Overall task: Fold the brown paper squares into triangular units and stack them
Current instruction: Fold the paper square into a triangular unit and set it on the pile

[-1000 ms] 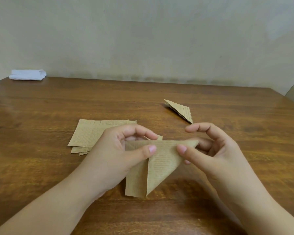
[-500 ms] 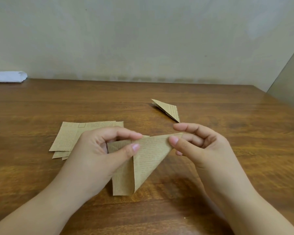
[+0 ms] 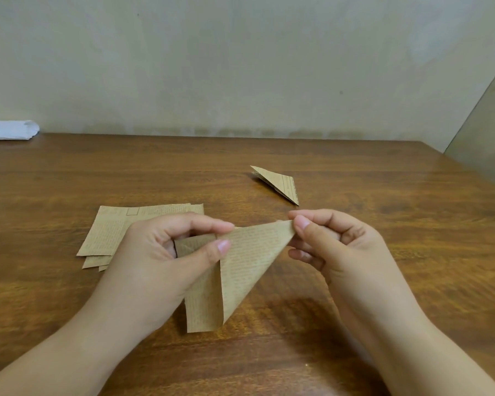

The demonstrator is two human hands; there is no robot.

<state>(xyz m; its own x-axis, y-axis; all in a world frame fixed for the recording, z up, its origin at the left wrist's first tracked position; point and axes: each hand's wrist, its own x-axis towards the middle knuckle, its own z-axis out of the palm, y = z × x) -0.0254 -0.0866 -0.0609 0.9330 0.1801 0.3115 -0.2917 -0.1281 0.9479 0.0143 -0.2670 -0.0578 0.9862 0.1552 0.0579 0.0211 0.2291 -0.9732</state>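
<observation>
A partly folded brown paper piece point(image 3: 240, 270) is held up above the wooden table point(image 3: 383, 224), with one flap folded into a triangle. My left hand point(image 3: 160, 258) pinches its upper left part between thumb and forefinger. My right hand point(image 3: 335, 247) pinches the triangle's right tip. A pile of flat brown paper squares point(image 3: 109, 230) lies on the table behind my left hand, partly hidden by it. One folded triangular unit point(image 3: 279, 182) lies farther back, right of centre.
A folded white cloth or paper point(image 3: 9, 130) lies at the table's far left edge by the wall. The table's right edge runs near a wall at the far right.
The view has shifted slightly. My right hand's pinch has slid to the very tip of the triangle flap. My left hand keeps its grip on the paper.
</observation>
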